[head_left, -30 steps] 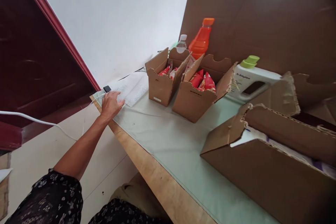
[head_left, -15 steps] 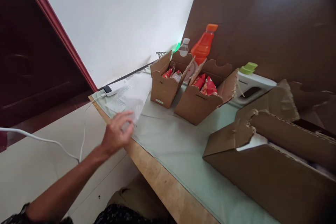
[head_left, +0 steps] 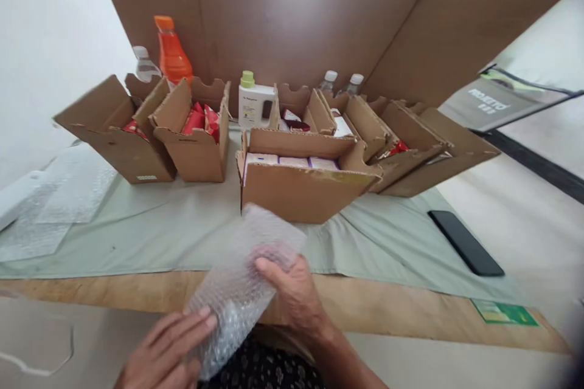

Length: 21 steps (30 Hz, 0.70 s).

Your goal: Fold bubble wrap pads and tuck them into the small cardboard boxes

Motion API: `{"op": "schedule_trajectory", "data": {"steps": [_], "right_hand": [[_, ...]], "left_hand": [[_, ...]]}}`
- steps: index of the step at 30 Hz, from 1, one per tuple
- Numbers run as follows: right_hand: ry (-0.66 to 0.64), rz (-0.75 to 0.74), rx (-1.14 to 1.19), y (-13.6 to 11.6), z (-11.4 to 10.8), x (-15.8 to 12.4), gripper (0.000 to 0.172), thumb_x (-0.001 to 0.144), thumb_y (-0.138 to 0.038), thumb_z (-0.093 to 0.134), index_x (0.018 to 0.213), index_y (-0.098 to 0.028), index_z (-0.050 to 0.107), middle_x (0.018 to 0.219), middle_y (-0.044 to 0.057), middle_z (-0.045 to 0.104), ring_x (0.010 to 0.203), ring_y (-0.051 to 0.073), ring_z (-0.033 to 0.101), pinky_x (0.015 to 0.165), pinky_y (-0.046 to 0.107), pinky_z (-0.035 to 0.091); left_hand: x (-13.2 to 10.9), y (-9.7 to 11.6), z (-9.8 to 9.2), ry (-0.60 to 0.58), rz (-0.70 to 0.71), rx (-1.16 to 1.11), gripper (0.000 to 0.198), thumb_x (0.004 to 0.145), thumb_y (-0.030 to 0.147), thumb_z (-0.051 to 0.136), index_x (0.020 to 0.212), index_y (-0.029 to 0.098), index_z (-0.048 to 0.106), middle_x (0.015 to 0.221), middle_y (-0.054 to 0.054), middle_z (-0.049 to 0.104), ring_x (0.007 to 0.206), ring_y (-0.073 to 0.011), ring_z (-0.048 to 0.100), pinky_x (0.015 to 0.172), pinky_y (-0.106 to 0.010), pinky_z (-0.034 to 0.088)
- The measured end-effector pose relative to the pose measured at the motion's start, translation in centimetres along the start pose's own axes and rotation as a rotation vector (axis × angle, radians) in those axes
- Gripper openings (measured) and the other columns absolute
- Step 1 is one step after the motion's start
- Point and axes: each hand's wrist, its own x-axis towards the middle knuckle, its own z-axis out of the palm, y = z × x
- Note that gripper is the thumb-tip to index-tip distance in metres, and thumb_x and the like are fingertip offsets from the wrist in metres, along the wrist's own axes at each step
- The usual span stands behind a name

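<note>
Between my hands, over the table's front edge, is a piece of clear bubble wrap (head_left: 237,282), tilted up to the right; it may be a bag. My right hand (head_left: 298,295) grips its upper right end, thumb on top and fingers showing pinkish through the plastic. At the lower left end, my left hand (head_left: 166,349) holds the wrap with its fingers laid over the edge. Just beyond the wrap stands a low cardboard box (head_left: 292,194) with white and purple packs (head_left: 294,161) inside.
Behind stand several open cardboard boxes, one with red packets (head_left: 201,120), plus an orange bottle (head_left: 173,55) and a white jug (head_left: 249,103) against a tall cardboard panel (head_left: 274,24). More bubble wrap (head_left: 79,185) lies left; a black phone (head_left: 465,243) lies right.
My view has swung right from the table's left end. My left hand, earlier reaching toward the bubble wrap there, now holds a piece at the front edge, and my right hand has come into view gripping it.
</note>
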Motion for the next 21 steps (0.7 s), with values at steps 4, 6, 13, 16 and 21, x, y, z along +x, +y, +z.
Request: {"op": "schedule_trajectory", "data": {"steps": [4,6,13,16,21], "right_hand": [[0.335,-0.151,-0.177,-0.9,-6.2,-2.6,0.032,0.088,-0.050,0.078,0.102,-0.022,0.077,0.103,0.007,0.079,0.096,0.024,0.072,0.092,0.039,0.057],[0.437,-0.141,-0.272,-0.9,-9.2,-3.2,0.039,0.086,-0.051,0.078,0.111,-0.021,0.074,0.103,0.009,0.078,0.095,0.024,0.072,0.089,0.040,0.058],[0.842,-0.285,-0.878,-2.0,-15.7,-6.8,0.050,0.089,-0.047,0.073,0.131,-0.022,0.065,0.115,0.010,0.075,0.087,0.021,0.067,0.071,0.037,0.054],[0.622,-0.467,-1.046,-2.5,-13.2,-6.2,0.027,0.099,-0.033,0.065,0.124,-0.022,0.069,0.115,0.010,0.077,0.101,0.023,0.071,0.086,0.041,0.059],[-0.040,-0.622,-1.293,-0.2,-6.5,-1.5,0.039,0.100,-0.022,0.060,0.139,-0.017,0.063,0.150,0.014,0.062,0.143,0.030,0.053,0.113,0.049,0.052]], "left_hand": [[5.0,-2.4,-1.0,-0.006,0.066,0.090,0.034,0.077,0.004,0.068,0.102,0.027,0.073,0.126,-0.007,0.079,0.121,-0.0301,0.074,0.105,-0.043,0.058],[7.1,-3.6,0.1,-0.022,0.047,0.119,0.036,0.078,0.004,0.066,0.106,0.026,0.074,0.129,-0.008,0.078,0.126,-0.0328,0.071,0.107,-0.048,0.056],[9.6,-3.0,1.4,-0.221,-0.062,0.201,0.042,0.085,0.002,0.055,0.122,0.018,0.066,0.145,-0.019,0.064,0.143,-0.0388,0.055,0.116,-0.063,0.045],[10.8,-1.2,1.6,-0.209,-0.056,0.172,0.041,0.091,0.005,0.058,0.130,0.017,0.060,0.146,-0.020,0.062,0.146,-0.0361,0.051,0.118,-0.059,0.044],[11.0,-1.1,5.9,-0.365,-0.011,0.301,0.044,0.102,0.025,0.056,0.145,0.015,0.055,0.157,-0.021,0.054,0.148,-0.0403,0.048,0.121,-0.062,0.037]]}}
